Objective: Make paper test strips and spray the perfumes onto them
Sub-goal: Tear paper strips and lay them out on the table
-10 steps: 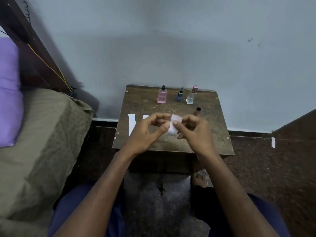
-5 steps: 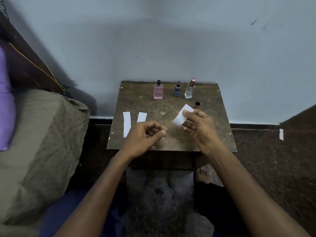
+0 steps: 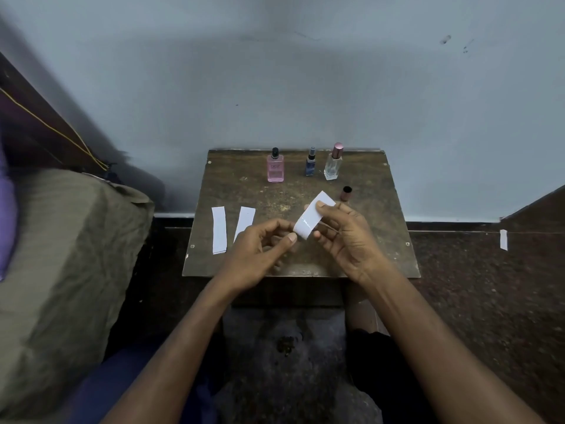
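Note:
My right hand (image 3: 345, 237) pinches a white paper piece (image 3: 308, 220) over the small wooden table (image 3: 382, 209), thumb on its upper part. My left hand (image 3: 256, 252) has its thumb and forefinger closed on the paper's lower end. Two cut white strips (image 3: 219, 230) (image 3: 245, 220) lie side by side on the table's left part; my left hand covers the end of the right one. At the table's back stand a pink perfume bottle (image 3: 275, 169), a small blue bottle (image 3: 311, 165) and a clear bottle with a pink cap (image 3: 332, 165).
A loose dark-topped cap (image 3: 346, 193) stands on the table just beyond my right fingers. A bed with an olive cover (image 3: 61, 255) lies close on the left. A paper scrap (image 3: 503, 239) sits on the floor at the right. The wall is right behind the table.
My left hand let go of the paper and dropped away, then came back to its lower end. My right hand kept hold of the paper and turned it flatter.

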